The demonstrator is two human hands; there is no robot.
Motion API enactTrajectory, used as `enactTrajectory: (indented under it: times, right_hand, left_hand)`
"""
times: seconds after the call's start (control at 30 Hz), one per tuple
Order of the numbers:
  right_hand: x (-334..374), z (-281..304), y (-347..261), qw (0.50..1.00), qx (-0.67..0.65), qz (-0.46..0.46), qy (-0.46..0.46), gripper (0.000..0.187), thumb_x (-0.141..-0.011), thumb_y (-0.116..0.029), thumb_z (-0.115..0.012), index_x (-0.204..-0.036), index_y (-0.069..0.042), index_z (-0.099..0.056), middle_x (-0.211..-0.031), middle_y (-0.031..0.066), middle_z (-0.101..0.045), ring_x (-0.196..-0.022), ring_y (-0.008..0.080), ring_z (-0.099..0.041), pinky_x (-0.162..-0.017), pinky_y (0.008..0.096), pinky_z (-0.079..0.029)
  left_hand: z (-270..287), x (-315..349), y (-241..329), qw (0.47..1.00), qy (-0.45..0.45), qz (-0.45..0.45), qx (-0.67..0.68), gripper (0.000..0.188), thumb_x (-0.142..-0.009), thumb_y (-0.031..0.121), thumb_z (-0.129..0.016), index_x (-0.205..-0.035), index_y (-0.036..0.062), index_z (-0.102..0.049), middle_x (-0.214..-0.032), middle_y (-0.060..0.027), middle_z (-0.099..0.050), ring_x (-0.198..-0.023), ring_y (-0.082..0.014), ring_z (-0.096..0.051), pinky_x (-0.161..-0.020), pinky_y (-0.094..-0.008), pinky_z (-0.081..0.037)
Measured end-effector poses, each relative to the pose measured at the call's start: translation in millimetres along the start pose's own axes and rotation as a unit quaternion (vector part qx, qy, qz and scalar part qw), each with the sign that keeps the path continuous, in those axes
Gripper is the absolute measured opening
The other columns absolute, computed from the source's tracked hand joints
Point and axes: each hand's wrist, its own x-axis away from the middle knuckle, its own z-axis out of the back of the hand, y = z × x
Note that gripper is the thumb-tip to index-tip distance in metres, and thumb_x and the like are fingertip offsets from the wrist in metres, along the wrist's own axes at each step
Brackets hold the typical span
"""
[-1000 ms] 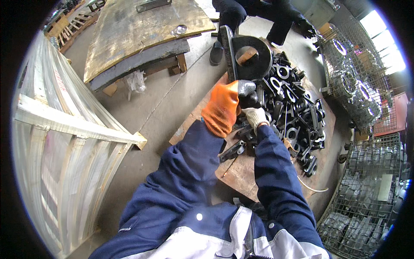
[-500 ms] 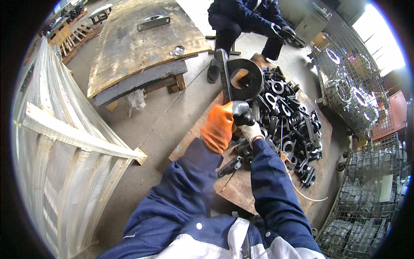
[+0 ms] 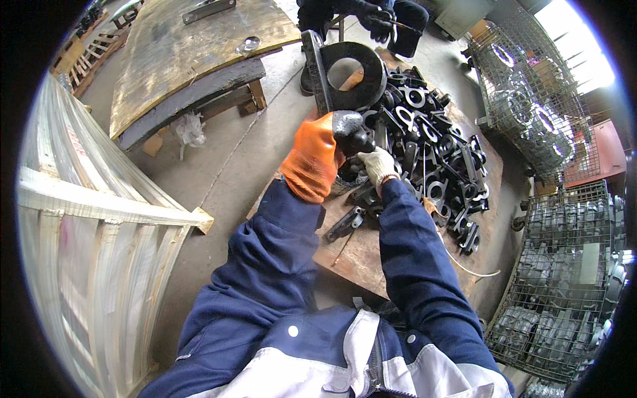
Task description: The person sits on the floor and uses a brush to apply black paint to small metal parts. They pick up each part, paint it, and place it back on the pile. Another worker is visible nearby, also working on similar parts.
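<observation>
My left hand (image 3: 318, 149), in an orange glove with black-coated fingers, grips a black metal bracket (image 3: 365, 93) by its lower end. The bracket has a flat bar along its left side and a large ring facing me. Close against the left fingers is my right hand (image 3: 377, 166), in a white knit glove, its fingers curled and partly hidden. A short grey rod-like shape (image 3: 381, 134) rises just above it; whether the right hand holds this, I cannot tell. A pile of black ringed brackets (image 3: 434, 142) lies beyond and to the right.
The pile rests on a brown board (image 3: 361, 265), with a pale cord (image 3: 464, 270) at its right. A wooden table (image 3: 192, 63) stands far left, a wooden crate frame (image 3: 99, 205) nearer. Wire cages (image 3: 554, 278) line the right. Another person (image 3: 368, 20) sits ahead, holding something thin.
The view has shifted, so surroundings sit higher in the picture. The held bracket's ring has turned to face me more fully. Both hands remain close together.
</observation>
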Motion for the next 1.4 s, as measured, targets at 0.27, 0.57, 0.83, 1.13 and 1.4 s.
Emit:
enactTrajectory:
  times: [0.27,0.57,0.83,1.13,1.4]
  right_hand:
    - [-12.3,-3.9,7.3,0.950,0.293,0.101,-0.021,0.030,-0.084,-0.035,-0.070,-0.099,-0.008,-0.072,-0.087,0.0138,-0.070,-0.080,0.0309,-0.065,-0.074,0.0391,-0.051]
    - [24.4,6.8,-25.2,0.983,0.175,0.058,-0.009,0.038,-0.082,-0.038,-0.074,-0.103,-0.007,-0.072,-0.080,0.0102,-0.071,-0.069,0.0240,-0.066,-0.067,0.0352,-0.051]
    - [20.1,16.0,-19.4,0.975,0.200,0.088,0.024,0.031,-0.084,-0.032,-0.072,-0.100,-0.006,-0.071,-0.074,0.0119,-0.068,-0.065,0.0244,-0.065,-0.064,0.0359,-0.051]
    - [-12.5,-14.3,12.4,0.989,0.055,0.115,0.081,0.025,-0.087,-0.026,-0.065,-0.101,-0.007,-0.072,-0.092,0.0162,-0.071,-0.087,0.0295,-0.068,-0.079,0.0367,-0.052]
    - [-22.4,-41.8,25.8,0.955,0.260,0.145,-0.023,0.028,-0.084,-0.027,-0.068,-0.103,-0.007,-0.071,-0.096,0.0176,-0.070,-0.095,0.0330,-0.067,-0.082,0.0385,-0.050]
  left_hand:
    - [10.7,-1.7,-12.9,0.996,-0.018,-0.063,-0.055,0.024,-0.092,0.013,-0.054,-0.106,-0.0034,-0.064,-0.099,-0.0145,-0.067,-0.091,-0.0247,-0.067,-0.086,-0.0364,-0.056]
    - [8.9,-5.3,-13.1,0.994,0.001,0.044,0.105,0.023,-0.089,0.013,-0.057,-0.102,-0.0039,-0.064,-0.095,-0.0160,-0.067,-0.088,-0.0266,-0.068,-0.085,-0.0386,-0.056]
    - [6.6,-3.4,-5.2,0.983,0.025,0.062,0.172,0.022,-0.089,0.013,-0.058,-0.101,-0.0040,-0.064,-0.095,-0.0170,-0.067,-0.087,-0.0281,-0.068,-0.084,-0.0405,-0.056]
    - [2.5,2.2,13.5,0.998,0.001,-0.029,0.056,0.022,-0.089,0.014,-0.059,-0.102,-0.0028,-0.065,-0.095,-0.0159,-0.068,-0.087,-0.0256,-0.068,-0.083,-0.0391,-0.057]
    - [5.8,5.7,9.1,0.993,0.000,0.050,0.103,0.026,-0.094,0.017,-0.052,-0.105,-0.0025,-0.065,-0.099,-0.0130,-0.068,-0.091,-0.0216,-0.067,-0.085,-0.0358,-0.056]
